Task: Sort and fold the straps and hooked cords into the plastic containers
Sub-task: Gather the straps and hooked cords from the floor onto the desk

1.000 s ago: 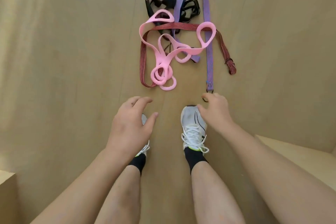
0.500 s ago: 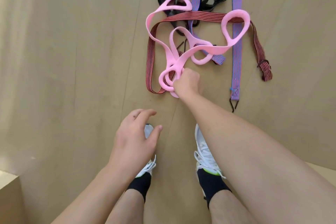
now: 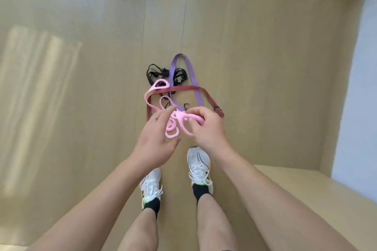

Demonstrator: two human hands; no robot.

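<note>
The right hand (image 3: 208,128) covers part of the looped pink rubber band (image 3: 177,120), its fingers (image 3: 193,110) pinching it above the pale wooden floor (image 3: 81,108). The left hand (image 3: 156,138) reaches in with fingers spread, touching the band's loops. Behind lie a purple strap (image 3: 194,85), a striped red strap (image 3: 183,88) and a blurred tangle of black cords (image 3: 155,72).

At the centre of the frame the right hand (image 3: 206,126) pinches a looped pink rubbery band (image 3: 179,120), lifting its near end, while the left hand (image 3: 157,138), fingers spread, reaches against its loops. Just above, on the tan wooden floor (image 3: 81,108), lie a purple flat strap (image 3: 191,75), a dark red striped strap (image 3: 183,88) and tangled black cords (image 3: 155,72). White laced sneakers (image 3: 201,167) stand below centre.
</note>
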